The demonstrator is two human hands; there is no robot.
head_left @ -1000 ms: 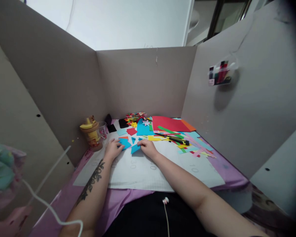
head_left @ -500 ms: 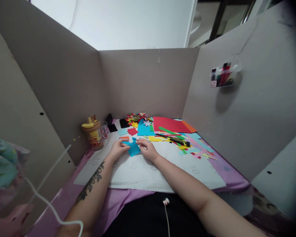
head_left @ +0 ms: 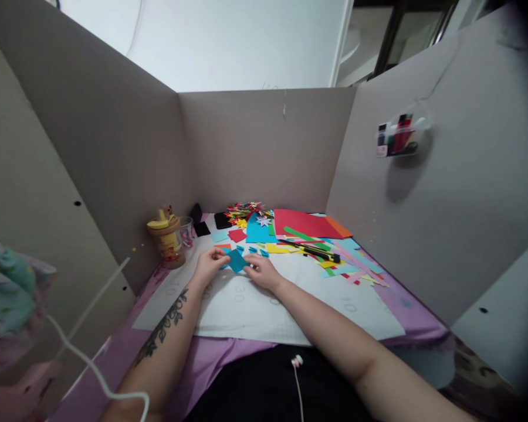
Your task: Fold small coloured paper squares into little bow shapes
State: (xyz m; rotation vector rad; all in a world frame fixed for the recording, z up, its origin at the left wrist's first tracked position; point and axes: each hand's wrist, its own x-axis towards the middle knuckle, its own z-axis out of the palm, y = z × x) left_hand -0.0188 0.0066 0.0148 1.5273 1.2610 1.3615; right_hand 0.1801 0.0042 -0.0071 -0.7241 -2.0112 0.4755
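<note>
A small blue paper square (head_left: 236,260) is held between both hands just above the white cutting mat (head_left: 290,305). My left hand (head_left: 209,265) pinches its left corner with fingers curled. The paper's right edge is pinched by my right hand (head_left: 260,271). A few tiny blue folded pieces (head_left: 251,250) lie on the mat just behind the hands. Both forearms reach in from the bottom, the left one tattooed.
Coloured paper sheets and strips (head_left: 308,234) pile at the back right, with a yellow-black craft knife (head_left: 312,250) on them. Folded paper stars (head_left: 244,211) sit at the back. A yellow lidded cup (head_left: 166,234) stands left. Cardboard walls (head_left: 264,146) enclose the table; a cable (head_left: 92,363) hangs left.
The two blue pieces seen lying on the mat a second ago gave way to one smaller blue square, lifted and held between both hands. The hands drew closer together.
</note>
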